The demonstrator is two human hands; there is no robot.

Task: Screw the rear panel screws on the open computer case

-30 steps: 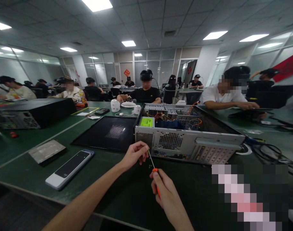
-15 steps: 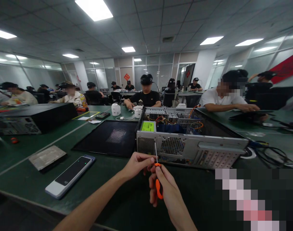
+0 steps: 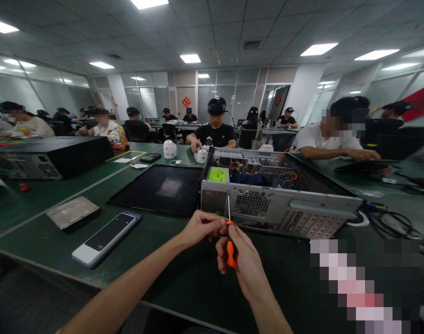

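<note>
An orange and black screwdriver [image 3: 231, 253] points away from me, its thin shaft rising in front of the rear panel of an open computer case [image 3: 284, 204]. My right hand [image 3: 244, 250] is closed around its handle. Beside the front end of the handle, my left hand [image 3: 203, 227] has thumb and fingers pinched together; what lies between them is too small to make out. The case lies on its side, with a green-labelled power supply [image 3: 218, 175] and cables inside. Whether the screwdriver tip touches the panel is unclear.
A black side panel [image 3: 156, 190] lies left of the case. Nearer are a metal drive [image 3: 73, 213] and a white and black device [image 3: 105, 239]. Another computer case [image 3: 51, 155] stands far left. Cables [image 3: 389, 222] lie right. People sit around the tables.
The camera view has shifted, so the table and case appear slightly higher and further right. The screwdriver handle has turned a little in my right hand. My left hand keeps its pinch.
</note>
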